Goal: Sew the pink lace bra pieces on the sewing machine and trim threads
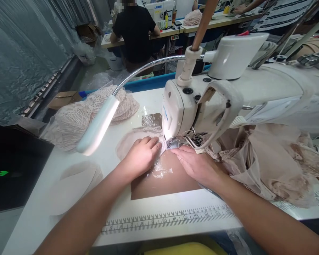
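Fingers (152, 142): left hand (142, 156) pressing pale fabric (125, 142), right hand (195, 163) resting near it, can't tell if either's pinching | fabric: lying at sewing machine (177, 111) head | lamp (98, 125): hanging left | lace pile (69, 118): sitting behind lamp on counter (108, 161)

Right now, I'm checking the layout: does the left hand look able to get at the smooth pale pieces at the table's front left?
Probably yes: the pale pieces lie beside the left forearm, with nothing visible between. The left hand, though, rests on fabric at the sewing machine.
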Demonstrator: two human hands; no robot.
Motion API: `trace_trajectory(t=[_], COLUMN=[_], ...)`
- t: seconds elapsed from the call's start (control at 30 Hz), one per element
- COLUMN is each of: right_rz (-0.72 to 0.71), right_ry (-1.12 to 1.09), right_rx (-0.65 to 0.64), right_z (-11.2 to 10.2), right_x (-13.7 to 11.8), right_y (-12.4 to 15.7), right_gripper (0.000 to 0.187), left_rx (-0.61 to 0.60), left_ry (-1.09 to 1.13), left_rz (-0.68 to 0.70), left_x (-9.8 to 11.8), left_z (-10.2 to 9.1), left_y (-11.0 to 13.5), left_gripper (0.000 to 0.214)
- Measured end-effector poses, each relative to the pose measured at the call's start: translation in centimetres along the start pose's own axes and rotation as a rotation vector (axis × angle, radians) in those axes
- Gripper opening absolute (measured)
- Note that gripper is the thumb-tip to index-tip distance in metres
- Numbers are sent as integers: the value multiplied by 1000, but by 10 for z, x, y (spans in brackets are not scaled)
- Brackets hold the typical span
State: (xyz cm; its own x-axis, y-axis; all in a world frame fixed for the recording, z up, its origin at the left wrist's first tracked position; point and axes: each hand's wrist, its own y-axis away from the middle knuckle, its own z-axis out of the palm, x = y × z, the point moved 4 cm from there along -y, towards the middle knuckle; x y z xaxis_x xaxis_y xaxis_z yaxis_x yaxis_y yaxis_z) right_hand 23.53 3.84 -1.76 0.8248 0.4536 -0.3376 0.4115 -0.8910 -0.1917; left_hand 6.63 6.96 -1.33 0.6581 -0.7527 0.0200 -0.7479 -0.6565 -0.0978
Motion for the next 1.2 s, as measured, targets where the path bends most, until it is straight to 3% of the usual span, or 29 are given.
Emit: trace_trajectory(t=[0.2, 0.47, 0.83, 1.2], right_rz=[17, 17, -32, 24], right_ry=[38, 41, 56, 162], right_rx=[11, -17, -122, -156], right_z=[-1, -1, 2, 7], right_x=[2, 1, -4, -6], right_y=[0, 0, -1, -2], right_gripper=[36, 36, 33, 36], left_rx=[-131, 22, 74, 52], left_ry=[65, 213, 139, 115], left_rz=[-51, 65, 155, 161], left_x=[17, 20, 24, 17], left_z=[-8, -6, 0, 8], left_y=[11, 8, 6, 5], left_gripper=[26, 25, 38, 43])
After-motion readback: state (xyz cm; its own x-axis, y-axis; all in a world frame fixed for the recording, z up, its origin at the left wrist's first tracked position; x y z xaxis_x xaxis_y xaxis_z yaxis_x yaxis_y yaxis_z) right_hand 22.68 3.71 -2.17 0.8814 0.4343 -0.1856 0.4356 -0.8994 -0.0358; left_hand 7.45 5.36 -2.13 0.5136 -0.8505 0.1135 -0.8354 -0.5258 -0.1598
